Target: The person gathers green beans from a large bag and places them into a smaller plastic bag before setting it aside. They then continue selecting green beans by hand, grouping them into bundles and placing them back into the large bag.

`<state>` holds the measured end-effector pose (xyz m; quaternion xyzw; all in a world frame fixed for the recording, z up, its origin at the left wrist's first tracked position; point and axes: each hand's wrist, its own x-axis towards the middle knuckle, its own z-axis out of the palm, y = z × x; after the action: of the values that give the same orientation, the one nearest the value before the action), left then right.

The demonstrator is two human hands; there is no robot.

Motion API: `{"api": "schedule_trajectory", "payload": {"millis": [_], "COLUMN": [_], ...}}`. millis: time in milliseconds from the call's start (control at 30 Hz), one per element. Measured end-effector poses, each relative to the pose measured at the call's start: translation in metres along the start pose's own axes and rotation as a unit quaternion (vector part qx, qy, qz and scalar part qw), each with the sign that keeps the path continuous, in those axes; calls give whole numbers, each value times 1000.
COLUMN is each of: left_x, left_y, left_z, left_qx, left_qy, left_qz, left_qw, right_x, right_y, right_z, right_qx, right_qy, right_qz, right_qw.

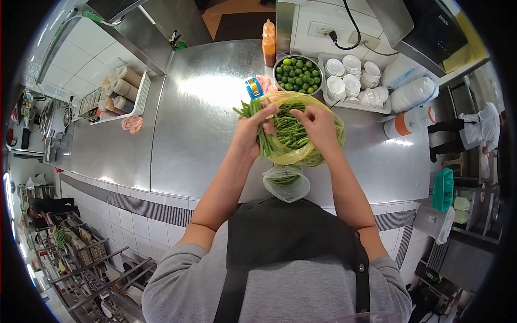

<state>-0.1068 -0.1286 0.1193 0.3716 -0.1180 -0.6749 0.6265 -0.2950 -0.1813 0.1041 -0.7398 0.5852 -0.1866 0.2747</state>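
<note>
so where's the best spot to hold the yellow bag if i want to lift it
Probably the loose rim of the yellow bag, gathered from left and right at once. Its open mouth faces up around a heap of green beans, so a grip on one side alone might spill them.

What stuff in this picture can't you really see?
All in the head view:
How many green beans the left hand holds: the hand itself covers some.
Whether the right hand is pinching one: too small and blurry to tell.
The bottom of the yellow bag: hidden by the beans inside.
The bottom of the metal bowl: limes cover it.
The top of the black machine: cut off by the picture's top edge.
</note>
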Motion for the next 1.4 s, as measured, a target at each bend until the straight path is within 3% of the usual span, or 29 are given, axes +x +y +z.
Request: {"api": "schedule_trajectory", "payload": {"millis": [67,267,400,467,500,567,767,1000,1067,1233,1300,1333,1400], "left_x": [6,18,29,26,27,31,29,12,10,8,7,8,10], "left_y": [-1,-3,-3,-3,-3,-4,-10,-18,-14,-2,-1,-2,-5], "left_z": [-5,-12,-27,-29,-31,-38,-35,-7,-6,-20,-20,-19,-16], "left_qx": [-23,-60,-143,-175,-175,-212,-180,-124,-68,-39,-72,-72,-108], "left_qy": [5,24,57,46,47,60,50,61,50,11,-22,-22,-12], "left_qz": [-1,17,37,40,41,20,-1,28,50,48,12,12,-16], "left_qw": [1000,998,987,983,983,975,982,990,995,998,997,997,994], "right_x": [-5,-35,-49,-51,-50,-48,-47,-40,-39,0,10,14,19], "right_y": [4,-36,-60,-68,-64,-53,-54,-53,-47,4,9,14,26], "right_z": [19,21,21,24,27,33,29,29,19,1,-8,-8,0], "right_qx": [287,367,345,289,289,202,143,153,245,249,224,224,143], "right_qy": [-23,-47,10,101,100,116,134,149,132,196,208,208,83], "right_qz": [-73,-117,-160,-234,-234,-337,-385,-386,-338,-198,-94,-94,-120], "right_qw": [955,922,925,923,923,912,902,898,899,928,947,948,979]}}
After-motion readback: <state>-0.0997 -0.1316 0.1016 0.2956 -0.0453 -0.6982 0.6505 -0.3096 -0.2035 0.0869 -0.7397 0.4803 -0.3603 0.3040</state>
